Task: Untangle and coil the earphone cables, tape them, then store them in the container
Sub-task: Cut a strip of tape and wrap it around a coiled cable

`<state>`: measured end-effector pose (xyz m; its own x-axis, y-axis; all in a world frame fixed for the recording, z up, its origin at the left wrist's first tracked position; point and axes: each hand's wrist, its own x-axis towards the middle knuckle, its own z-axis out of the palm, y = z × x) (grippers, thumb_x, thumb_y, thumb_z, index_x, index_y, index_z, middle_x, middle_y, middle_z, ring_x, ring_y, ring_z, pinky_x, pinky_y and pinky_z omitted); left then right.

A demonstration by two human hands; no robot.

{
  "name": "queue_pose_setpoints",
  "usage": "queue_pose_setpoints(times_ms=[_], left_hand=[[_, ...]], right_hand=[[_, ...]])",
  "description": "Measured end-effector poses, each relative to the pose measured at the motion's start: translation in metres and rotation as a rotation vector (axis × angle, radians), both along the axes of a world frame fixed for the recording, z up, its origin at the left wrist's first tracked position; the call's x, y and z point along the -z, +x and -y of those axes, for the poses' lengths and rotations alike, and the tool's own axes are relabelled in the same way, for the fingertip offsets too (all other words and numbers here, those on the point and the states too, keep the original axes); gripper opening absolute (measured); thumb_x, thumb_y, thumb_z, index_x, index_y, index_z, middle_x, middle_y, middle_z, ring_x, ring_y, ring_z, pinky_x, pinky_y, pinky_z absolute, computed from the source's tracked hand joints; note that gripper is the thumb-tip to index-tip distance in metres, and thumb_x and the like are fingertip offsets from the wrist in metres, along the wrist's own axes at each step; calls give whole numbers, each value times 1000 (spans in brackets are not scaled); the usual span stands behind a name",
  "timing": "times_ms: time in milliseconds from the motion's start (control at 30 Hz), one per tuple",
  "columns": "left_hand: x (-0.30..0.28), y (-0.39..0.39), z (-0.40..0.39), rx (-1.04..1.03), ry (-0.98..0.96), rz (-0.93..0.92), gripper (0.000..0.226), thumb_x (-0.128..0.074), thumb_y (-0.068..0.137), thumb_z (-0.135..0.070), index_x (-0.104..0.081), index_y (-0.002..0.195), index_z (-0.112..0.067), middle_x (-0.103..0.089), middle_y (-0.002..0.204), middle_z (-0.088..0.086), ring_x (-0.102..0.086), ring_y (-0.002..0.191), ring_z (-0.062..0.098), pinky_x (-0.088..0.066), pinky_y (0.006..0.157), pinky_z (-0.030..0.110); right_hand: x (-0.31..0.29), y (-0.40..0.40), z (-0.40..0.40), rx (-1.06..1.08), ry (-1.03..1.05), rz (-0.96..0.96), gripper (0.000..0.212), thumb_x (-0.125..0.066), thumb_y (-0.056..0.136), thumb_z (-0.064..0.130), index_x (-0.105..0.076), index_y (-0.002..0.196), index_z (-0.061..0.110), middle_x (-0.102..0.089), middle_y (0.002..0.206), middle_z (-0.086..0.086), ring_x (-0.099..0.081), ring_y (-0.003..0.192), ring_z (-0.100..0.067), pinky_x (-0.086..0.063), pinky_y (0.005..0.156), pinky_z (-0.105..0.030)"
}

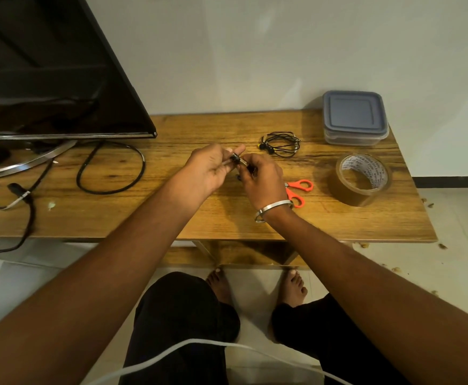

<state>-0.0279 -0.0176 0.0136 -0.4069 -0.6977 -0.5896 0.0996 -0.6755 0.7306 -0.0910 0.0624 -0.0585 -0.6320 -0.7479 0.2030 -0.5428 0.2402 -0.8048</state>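
Small dark earphone bundle (236, 159) held above the table (171, 218), pinched between left hand (210, 170) and right hand (260, 179); both sets of fingers curl tight around it. Whether tape is already on it: cannot tell. Second earphone set (281, 145) lies coiled on the table just behind the hands. Tape roll (363, 179) and scissors (298, 191) to the right; container (355, 118) at the back right, lid on. Judgement: keep the loops pinched flat with one hand, wrap snugly, don't let the coil spring open.
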Motion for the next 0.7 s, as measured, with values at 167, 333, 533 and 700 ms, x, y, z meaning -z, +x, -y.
queue_pose_setpoints(times_ms=[167, 333, 533, 700], left_hand=[[1, 2, -1, 41, 10, 24, 21, -32, 93, 18, -48, 95, 5, -57, 123, 28, -61, 116, 30, -55, 66, 31], [7, 4, 0, 60, -14, 74, 21, -39, 94, 15, -51, 109, 9, -61, 106, 22, -63, 110, 29, -53, 78, 32], [10, 7, -3, 95, -85, 198, 20, -51, 92, 9, -53, 94, -11, -62, 81, 7, -61, 77, 19, -51, 85, 37], [11, 16, -6, 170, -184, 225, 15, -59, 93, -5, -61, 98, -19, -64, 94, 3, -60, 98, 21, -50, 79, 26]], right_hand=[[0, 0, -2, 17, -4, -120, 20, -55, 89, 17, -68, 103, 9, -57, 89, -15, -55, 87, -31, -41, 72, -35], [0, -1, -4, 28, 36, -243, 23, -53, 92, 19, -68, 107, 9, -57, 92, -14, -57, 84, -32, -46, 64, -36], [0, -6, -2, 59, 66, -318, 15, -60, 85, 11, -73, 92, 9, -63, 90, -11, -57, 85, -32, -44, 66, -32], [-6, -14, -2, -27, 73, -281, 16, -57, 87, 19, -72, 91, 14, -71, 84, -9, -64, 83, -31, -51, 71, -42]])
